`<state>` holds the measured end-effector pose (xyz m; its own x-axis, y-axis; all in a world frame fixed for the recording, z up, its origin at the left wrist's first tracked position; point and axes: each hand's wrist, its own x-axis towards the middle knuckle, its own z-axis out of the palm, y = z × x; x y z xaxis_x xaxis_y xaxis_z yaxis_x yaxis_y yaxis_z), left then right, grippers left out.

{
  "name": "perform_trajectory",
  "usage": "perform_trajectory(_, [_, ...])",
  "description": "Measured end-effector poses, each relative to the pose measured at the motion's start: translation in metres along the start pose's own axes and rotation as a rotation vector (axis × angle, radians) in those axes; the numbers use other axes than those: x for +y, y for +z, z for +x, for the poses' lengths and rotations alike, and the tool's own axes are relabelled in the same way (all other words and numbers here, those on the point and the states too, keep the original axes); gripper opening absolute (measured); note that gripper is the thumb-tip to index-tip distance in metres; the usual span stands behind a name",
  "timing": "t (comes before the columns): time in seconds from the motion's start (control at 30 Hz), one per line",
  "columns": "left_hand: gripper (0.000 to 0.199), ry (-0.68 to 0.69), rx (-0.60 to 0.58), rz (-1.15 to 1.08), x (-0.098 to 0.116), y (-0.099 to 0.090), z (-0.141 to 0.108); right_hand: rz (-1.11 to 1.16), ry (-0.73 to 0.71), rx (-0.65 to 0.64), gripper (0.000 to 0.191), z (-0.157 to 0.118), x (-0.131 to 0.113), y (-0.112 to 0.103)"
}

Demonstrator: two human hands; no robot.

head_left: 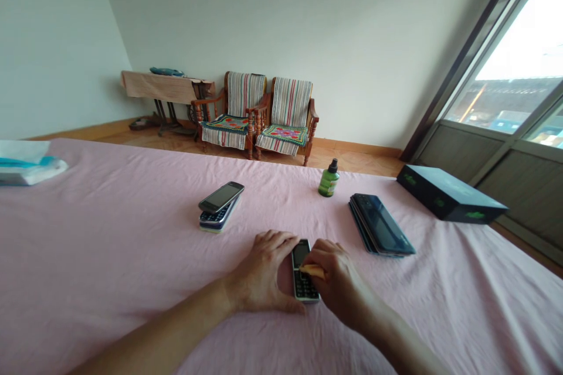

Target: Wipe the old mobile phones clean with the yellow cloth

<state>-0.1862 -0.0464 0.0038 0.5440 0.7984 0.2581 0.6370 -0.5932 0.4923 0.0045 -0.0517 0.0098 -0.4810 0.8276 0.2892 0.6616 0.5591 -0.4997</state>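
Observation:
A black keypad phone with a silver edge (305, 289) lies face up on the pink cloth (145, 258). My left hand (264, 272) is beside it, thumb and fingers spread apart, with fingertips at its upper left edge and the thumb near its lower left corner. My right hand (336, 278) is closed around a small yellowish thing (313, 270), perhaps a cloth or a brush, whose tip touches the phone just below its screen. That hand hides part of the phone's right side.
Stacked phones (222, 198) lie at the left, more stacked phones (382, 225) at the right. A green spray bottle (329, 179) stands behind. A black box (448, 193) is far right, a tissue pack (30, 170) far left. Two chairs (284, 114) stand beyond.

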Motion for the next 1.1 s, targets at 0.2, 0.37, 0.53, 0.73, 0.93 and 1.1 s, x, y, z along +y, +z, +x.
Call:
perform_trajectory(0.2, [0.082,0.009,0.003,-0.001,0.0,0.0,0.0,0.036,-0.051,0.02,0.018,0.003,-0.003,0.005])
perform_trajectory(0.37, [0.09,-0.012,-0.022,0.017,0.002,-0.003,0.0,-0.005,0.022,-0.021,0.018,-0.005,0.009,-0.009])
perform_trajectory(0.53, [0.084,0.002,-0.003,0.005,0.001,0.0,0.0,0.074,-0.049,-0.022,0.021,-0.001,-0.001,-0.002])
perform_trajectory(0.73, [0.09,-0.001,-0.007,0.023,-0.001,0.001,0.0,0.069,-0.043,-0.047,0.019,-0.001,0.005,-0.009])
perform_trajectory(0.93, [0.085,0.01,0.004,0.01,-0.002,0.002,0.0,0.132,-0.094,-0.013,0.021,0.003,-0.003,0.0])
perform_trajectory(1.1, [0.085,0.016,0.007,0.013,-0.003,0.002,0.0,0.168,-0.107,-0.031,0.021,0.004,-0.004,0.0])
